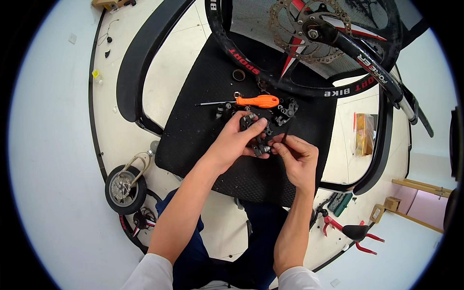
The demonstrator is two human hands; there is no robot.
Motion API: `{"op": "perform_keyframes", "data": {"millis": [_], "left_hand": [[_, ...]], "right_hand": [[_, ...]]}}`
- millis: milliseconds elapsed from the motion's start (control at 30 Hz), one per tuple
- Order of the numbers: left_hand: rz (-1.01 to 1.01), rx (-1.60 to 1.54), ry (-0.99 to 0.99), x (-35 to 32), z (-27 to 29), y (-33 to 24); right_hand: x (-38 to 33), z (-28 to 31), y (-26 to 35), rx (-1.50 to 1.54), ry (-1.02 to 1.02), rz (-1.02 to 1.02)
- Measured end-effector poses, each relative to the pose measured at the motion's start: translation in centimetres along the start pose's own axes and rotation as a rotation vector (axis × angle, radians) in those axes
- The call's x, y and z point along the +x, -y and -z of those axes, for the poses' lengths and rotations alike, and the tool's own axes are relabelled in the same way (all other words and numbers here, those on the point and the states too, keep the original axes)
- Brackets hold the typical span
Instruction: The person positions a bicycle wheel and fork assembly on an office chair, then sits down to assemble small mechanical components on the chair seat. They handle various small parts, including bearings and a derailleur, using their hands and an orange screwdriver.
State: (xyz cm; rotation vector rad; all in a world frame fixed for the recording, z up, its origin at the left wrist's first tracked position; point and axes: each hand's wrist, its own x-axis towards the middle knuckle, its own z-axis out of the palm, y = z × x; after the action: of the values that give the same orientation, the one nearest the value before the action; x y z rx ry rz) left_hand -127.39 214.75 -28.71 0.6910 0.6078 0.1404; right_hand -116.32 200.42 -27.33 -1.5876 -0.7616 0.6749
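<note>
Far left on the floor I see a small wheel (124, 189) lying flat. Moving in, my left hand (237, 140) has its grip closed around a small black brake caliper (256, 135) held just above the black chair seat (203, 121), thumb pressed on top. Just behind it lies an orange-handled screwdriver (251, 101), beside another black caliper part (286, 111). My right hand (297, 157) pinches a thin dark tool (285, 134) against the caliper, fingertips shut tight. Above, a bicycle wheel (299, 48) with its disc rotor (309, 29). Far right, red pliers (355, 234) on the floor.
</note>
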Motion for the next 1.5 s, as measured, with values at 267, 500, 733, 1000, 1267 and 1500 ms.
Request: {"op": "perform_keyframes", "data": {"millis": [267,500,733,1000,1267,1500], "left_hand": [[0.004,0.386,-0.200,-0.4,-0.8,0.6],[-0.079,0.233,-0.272,0.4,-0.9,1.6],[-0.509,0.120,-0.397,0.8,-1.3,2.2],[-0.832,0.422,-0.356,-0.3,-1.2,2.1],[-0.618,0.147,-0.332,-0.2,-1.8,2.8],[-0.416,-0.053,-0.218,0.1,-1.6,2.8]], "right_hand": [[-0.2,-1.1,0.1,-0.156,0.132,0.016],[-0.5,-1.7,0.6,0.001,0.012,0.011],[-0.7,-3.0,0.6,-0.035,-0.100,0.089],[-0.7,-2.8,1.1,0.169,-0.069,-0.192],[-0.9,-2.5,1.1,-0.104,0.023,0.130],[-0.8,-2.3,1.7,-0.255,0.035,0.216]]}}
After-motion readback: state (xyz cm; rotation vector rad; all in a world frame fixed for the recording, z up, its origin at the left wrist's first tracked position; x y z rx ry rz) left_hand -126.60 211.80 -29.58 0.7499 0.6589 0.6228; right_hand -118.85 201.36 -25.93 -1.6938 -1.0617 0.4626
